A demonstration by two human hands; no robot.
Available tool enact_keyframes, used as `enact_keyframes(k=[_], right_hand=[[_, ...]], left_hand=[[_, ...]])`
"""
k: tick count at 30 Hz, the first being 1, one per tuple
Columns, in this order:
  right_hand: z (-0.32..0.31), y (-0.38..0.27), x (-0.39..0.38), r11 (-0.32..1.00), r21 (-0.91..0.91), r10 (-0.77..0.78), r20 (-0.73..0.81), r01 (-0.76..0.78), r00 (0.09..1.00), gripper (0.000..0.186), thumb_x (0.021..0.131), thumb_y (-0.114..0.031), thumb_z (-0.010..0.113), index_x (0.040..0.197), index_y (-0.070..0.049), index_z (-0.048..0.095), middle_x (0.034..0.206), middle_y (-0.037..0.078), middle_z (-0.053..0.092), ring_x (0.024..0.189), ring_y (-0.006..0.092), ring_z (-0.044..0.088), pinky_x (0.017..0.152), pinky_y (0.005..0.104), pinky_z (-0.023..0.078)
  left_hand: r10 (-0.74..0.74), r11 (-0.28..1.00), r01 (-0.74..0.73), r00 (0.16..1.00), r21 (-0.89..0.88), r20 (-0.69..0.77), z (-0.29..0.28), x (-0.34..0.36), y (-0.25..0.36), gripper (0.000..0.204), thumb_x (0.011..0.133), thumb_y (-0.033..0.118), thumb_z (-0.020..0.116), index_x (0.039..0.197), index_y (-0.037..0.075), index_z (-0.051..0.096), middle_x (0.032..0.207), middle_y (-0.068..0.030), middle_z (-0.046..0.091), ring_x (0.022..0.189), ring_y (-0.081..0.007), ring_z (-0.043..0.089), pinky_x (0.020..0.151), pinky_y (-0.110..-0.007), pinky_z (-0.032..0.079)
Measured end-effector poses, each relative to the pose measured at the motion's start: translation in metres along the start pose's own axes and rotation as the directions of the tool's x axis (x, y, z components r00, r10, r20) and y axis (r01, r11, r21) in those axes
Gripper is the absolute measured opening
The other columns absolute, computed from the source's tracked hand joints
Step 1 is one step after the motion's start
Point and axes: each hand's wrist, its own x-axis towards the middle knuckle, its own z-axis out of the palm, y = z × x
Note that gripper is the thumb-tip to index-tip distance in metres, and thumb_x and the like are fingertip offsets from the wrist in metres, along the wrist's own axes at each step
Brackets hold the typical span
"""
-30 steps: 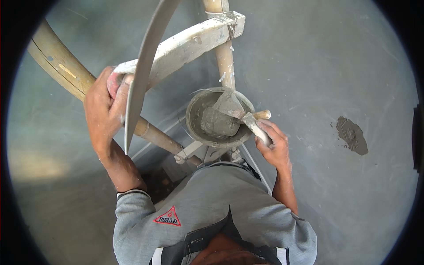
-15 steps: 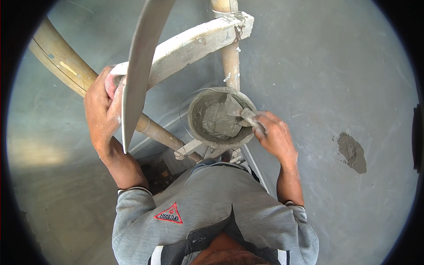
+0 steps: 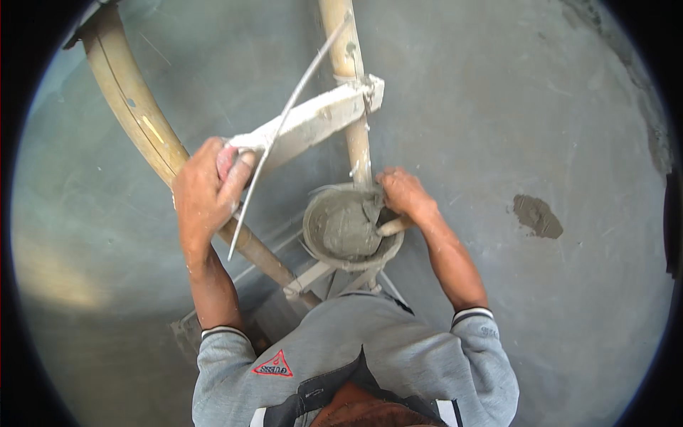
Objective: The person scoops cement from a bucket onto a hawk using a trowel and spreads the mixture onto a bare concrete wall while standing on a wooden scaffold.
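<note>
My left hand grips the red handle of a flat plastering trowel, whose long thin plate is seen nearly edge-on. My right hand is curled over the back right rim of a bucket, closed round a scraper whose handle is mostly hidden by the fingers. The scraper's grey-coated blade reaches into wet grey mortar. A second tool's pale wooden handle sticks out over the bucket's right side, below my hand.
Bamboo poles stand at left and top centre, with a white-splattered wooden crosspiece joining them. Slats show beneath the bucket. The grey floor bears a dark mortar patch at right.
My right hand has moved up to the bucket's back rim with the scraper. The trowel has turned more edge-on. The bucket and poles appear lower in view as the view shifted.
</note>
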Motion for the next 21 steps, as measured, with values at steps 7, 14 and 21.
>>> enact_keyframes(k=[7,14,21], right_hand=[[-0.012,-0.007,0.003,0.965,0.187,-0.154,-0.169,0.185,0.974,0.031,0.075,0.002,0.066,0.105,-0.003,0.062,0.107,0.02,0.058,0.108,0.042,0.056,0.092,0.048,0.048],[0.04,0.015,0.012,0.954,0.247,-0.111,-0.227,0.167,0.968,0.027,0.08,-0.001,0.065,0.106,-0.002,0.06,0.107,0.022,0.057,0.108,0.0438,0.056,0.092,0.0496,0.048],[0.05,0.006,0.008,0.997,0.065,-0.038,-0.091,0.044,0.995,0.065,0.079,-0.008,0.072,0.138,-0.011,0.046,0.14,0.024,0.043,0.121,0.0467,0.05,0.103,0.0513,0.044]], left_hand=[[0.127,0.992,-0.127,0.992,0.025,0.0,-0.004,-0.003,-0.002,0.031,0.084,0.031,0.069,0.083,0.001,0.062,0.076,-0.0155,0.06,0.073,-0.0355,0.06,0.064,-0.045,0.045],[0.18,0.983,-0.181,0.982,-0.022,-0.059,-0.004,0.0,0.002,0.027,0.083,0.026,0.07,0.091,0.001,0.066,0.079,-0.0144,0.063,0.075,-0.0346,0.062,0.065,-0.043,0.047],[0.148,0.947,-0.181,0.979,-0.266,-0.138,-0.006,-0.008,0.0,0.022,0.079,0.012,0.069,0.097,-0.001,0.066,0.086,-0.0179,0.066,0.078,-0.034,0.065,0.07,-0.039,0.049]])
